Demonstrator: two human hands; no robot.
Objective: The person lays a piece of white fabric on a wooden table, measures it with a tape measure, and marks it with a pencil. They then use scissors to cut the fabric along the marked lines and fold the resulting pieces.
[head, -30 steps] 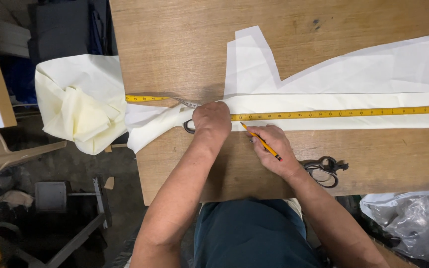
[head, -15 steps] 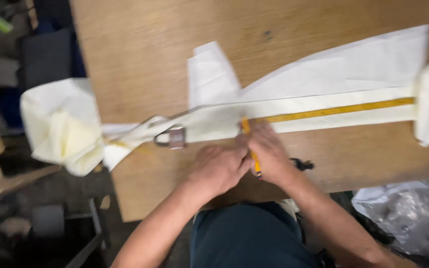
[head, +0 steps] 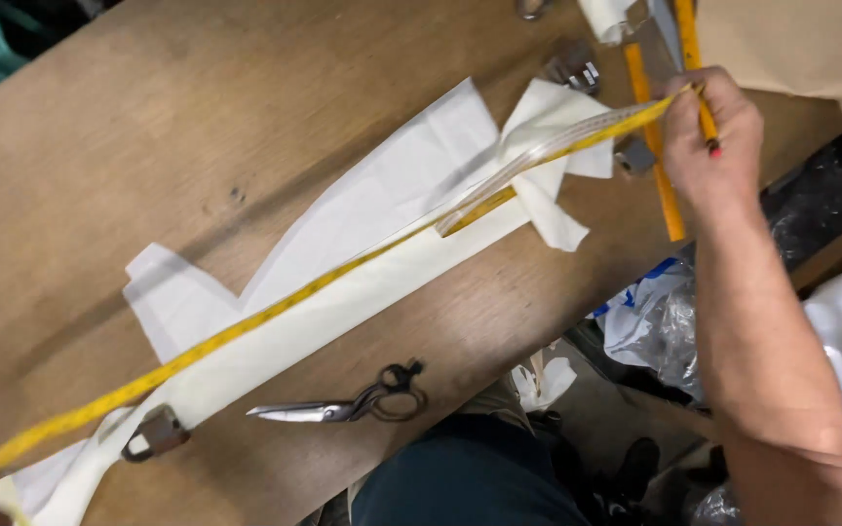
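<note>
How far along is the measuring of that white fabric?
Done: white fabric strip lies flat, yellow tape measure stretched along it. In hand: right hand holds the tape's far end with a pencil. Left: scissors lie untouched, so nothing looks cut yet.

**Student:** From where does the single head view look?

**Instructor:** From above, at the person's head, facing almost straight down onto a wooden table (head: 197, 127). The table's near edge runs obliquely, from 7 o'clock up to 2 o'clock, so the view is rotated against the bench.

**Student:** How near is it?

**Instructor:** At arm's reach: the right hand (head: 711, 131) sits at 1 o'clock, its forearm running down to 5 o'clock. The person's lap fills 6 o'clock. The floor shows beyond the edge at 4 o'clock.

**Student:** Does a second view overlap?

**Instructor:** Only this one view exists.
</note>
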